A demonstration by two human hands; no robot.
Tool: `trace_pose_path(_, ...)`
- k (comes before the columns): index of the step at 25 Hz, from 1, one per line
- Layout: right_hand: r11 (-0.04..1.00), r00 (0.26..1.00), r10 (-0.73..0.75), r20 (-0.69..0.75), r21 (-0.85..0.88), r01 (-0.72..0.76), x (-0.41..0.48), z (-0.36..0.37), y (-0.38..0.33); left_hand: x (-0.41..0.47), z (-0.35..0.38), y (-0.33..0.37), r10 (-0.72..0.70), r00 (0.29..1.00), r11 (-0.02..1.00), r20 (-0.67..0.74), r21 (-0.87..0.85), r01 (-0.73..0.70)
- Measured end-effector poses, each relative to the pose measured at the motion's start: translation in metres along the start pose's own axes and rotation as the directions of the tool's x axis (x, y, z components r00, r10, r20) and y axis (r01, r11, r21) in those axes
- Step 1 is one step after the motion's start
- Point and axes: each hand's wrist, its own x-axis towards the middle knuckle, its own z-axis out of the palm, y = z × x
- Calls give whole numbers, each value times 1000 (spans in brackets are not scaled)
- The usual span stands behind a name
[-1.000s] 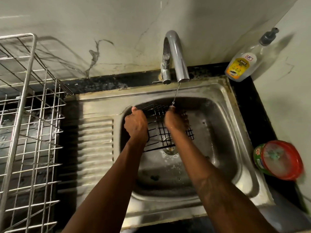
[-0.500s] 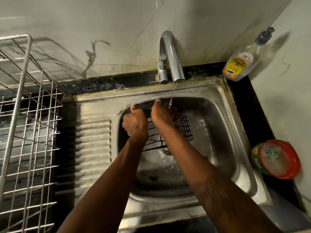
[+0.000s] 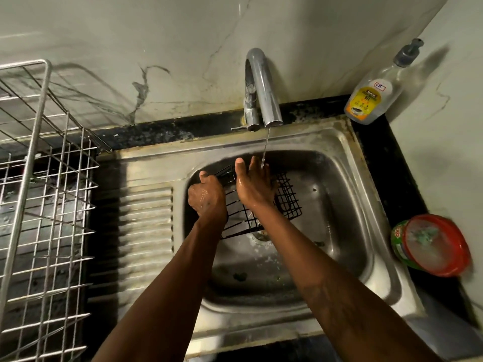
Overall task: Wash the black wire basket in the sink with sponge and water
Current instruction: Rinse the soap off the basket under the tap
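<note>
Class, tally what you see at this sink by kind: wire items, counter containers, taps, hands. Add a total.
Wire items: 2 (black wire basket, steel dish rack)
Counter containers: 2 (pump bottle, red-lidded tub)
Taps: 1 (running tap)
Hands: 2 (left hand, right hand)
Total: 7

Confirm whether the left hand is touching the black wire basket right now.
Touching. The head view shows the left hand gripping the black wire basket by its left edge, with no gap between them.
</note>
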Motion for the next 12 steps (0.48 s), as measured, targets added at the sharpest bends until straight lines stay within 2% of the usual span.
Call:
trace_pose_path(2,997,996,-72,-61,-33,70,10,-13,25,2,-2,-3,26,999,1000,21,-9,-26)
trace_pose_path(5,975,975,-214,-50,54,217,16,-23,68,1,2,1,126,992,991,28,-47,-124)
trace_pose_path(6,970,974,-218,-64,95,223,13,-23,79,0,3,2,147,989,988,22,-52,-145)
trace_pose_path(9,988,996,9,-89,154,5,12,-22,79,0,3,8,146,988,987,53,-73,-142)
trace_pose_path(12,968,973,224,-53,124,-216,5,-15,29,7,6,17,83,996,995,42,-66,-80)
